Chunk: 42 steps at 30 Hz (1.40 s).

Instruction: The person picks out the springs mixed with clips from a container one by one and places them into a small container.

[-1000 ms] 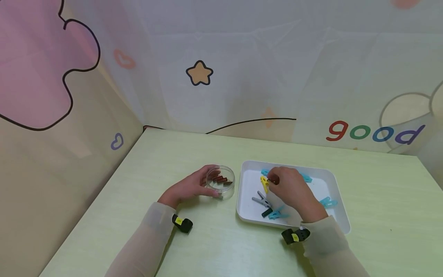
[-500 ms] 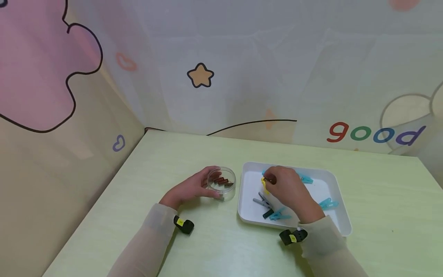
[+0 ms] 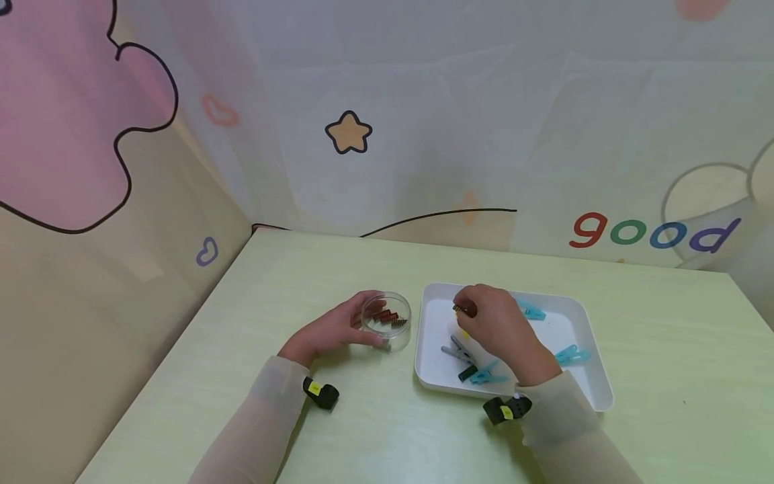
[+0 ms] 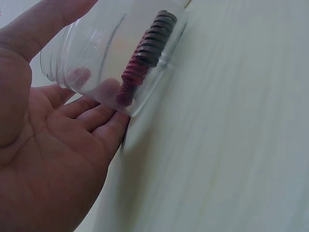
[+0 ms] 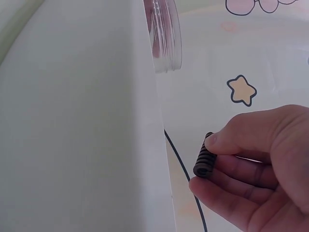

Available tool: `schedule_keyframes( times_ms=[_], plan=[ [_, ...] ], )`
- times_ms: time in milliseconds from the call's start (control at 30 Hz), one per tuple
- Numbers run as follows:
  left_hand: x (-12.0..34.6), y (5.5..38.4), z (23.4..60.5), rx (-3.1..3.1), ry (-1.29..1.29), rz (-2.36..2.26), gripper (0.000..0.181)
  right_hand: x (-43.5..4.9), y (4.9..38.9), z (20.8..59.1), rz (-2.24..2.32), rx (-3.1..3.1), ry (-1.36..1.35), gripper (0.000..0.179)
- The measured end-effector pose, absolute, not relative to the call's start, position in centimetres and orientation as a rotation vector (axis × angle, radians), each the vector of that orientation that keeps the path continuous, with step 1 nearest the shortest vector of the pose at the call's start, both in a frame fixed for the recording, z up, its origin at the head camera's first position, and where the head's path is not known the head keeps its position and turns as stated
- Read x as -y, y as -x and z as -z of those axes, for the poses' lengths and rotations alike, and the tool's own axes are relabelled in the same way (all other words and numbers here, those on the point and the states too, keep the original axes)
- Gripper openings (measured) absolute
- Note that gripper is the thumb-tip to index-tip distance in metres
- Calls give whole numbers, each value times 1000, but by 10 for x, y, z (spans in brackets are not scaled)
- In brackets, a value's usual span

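Note:
My left hand (image 3: 332, 329) grips a clear round jar (image 3: 387, 338) on the table, thumb on one side and fingers on the other. Inside the jar lie several coil springs (image 4: 149, 43), dark and red ones. Over the white tray (image 3: 426, 349), my right hand (image 3: 498, 326) pinches a dark coil spring (image 5: 205, 157) between thumb and fingers. A yellow clip (image 3: 465, 334) shows just beneath that hand, mostly hidden. Nearer the front of the tray lie a grey clip (image 3: 459, 353), a dark cylindrical piece (image 3: 467, 373) and a light blue clip (image 3: 488, 374).
Two further light blue clips, one at the tray's back (image 3: 532, 311) and one at its right side (image 3: 571, 355), lie in the tray. The pale green table (image 3: 375, 430) meets a printed backdrop (image 3: 423, 134) behind and at the left.
My right hand has risen slightly and moved left with the spring, away from the yellow clip. My left hand keeps its hold on the jar in about the same place.

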<state>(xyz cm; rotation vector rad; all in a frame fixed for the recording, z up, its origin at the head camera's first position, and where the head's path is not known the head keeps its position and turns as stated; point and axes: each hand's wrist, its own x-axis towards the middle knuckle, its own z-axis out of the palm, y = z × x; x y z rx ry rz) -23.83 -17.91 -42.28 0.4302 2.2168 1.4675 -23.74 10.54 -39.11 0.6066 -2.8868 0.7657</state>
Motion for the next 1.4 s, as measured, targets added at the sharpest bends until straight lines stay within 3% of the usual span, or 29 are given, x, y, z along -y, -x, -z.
schedule_keyframes(
  times_ms=[767,1000,1400],
  plan=[
    [179,237,420,-2206,-429,-1465,82,-79,236,383,-810,2905,-629,13],
    [184,250,448,-2237,-437,-1484,83,-71,235,384,-837,2892,-702,13],
    [186,250,450,-2215,-488,-1503,81,-60,233,386,-811,2793,-821,12]
  ],
)
